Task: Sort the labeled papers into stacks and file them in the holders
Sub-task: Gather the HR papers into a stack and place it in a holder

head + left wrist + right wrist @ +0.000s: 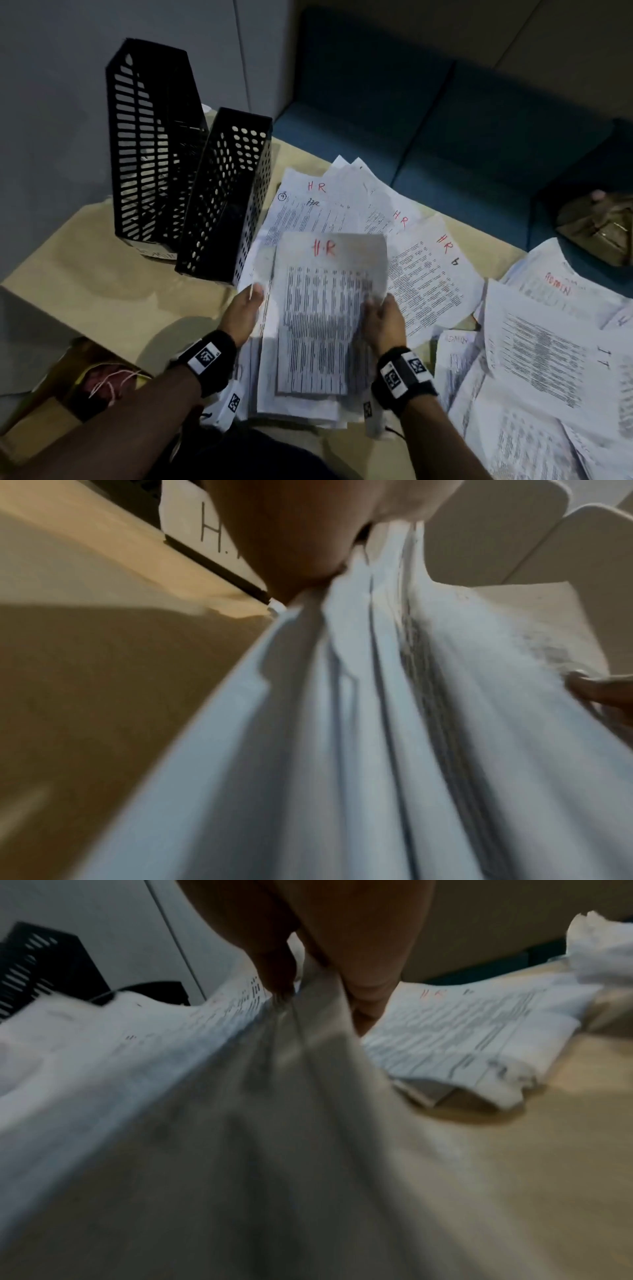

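Both hands, left hand (244,313) and right hand (383,320), are pinching the HR stack (325,318) lengthwise between their fingers, holders (191,171) sitting ahead-left, nearer the left.

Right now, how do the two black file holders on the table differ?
The taller black plastic holder at the back has slotted walls with long horizontal openings; the shorter black holder in front of it has round perforations. The taller one stands nearer the wall, the shorter one nearer the loose HR-marked sheets. Both are black, upright, open-topped, and show no filed papers inside.
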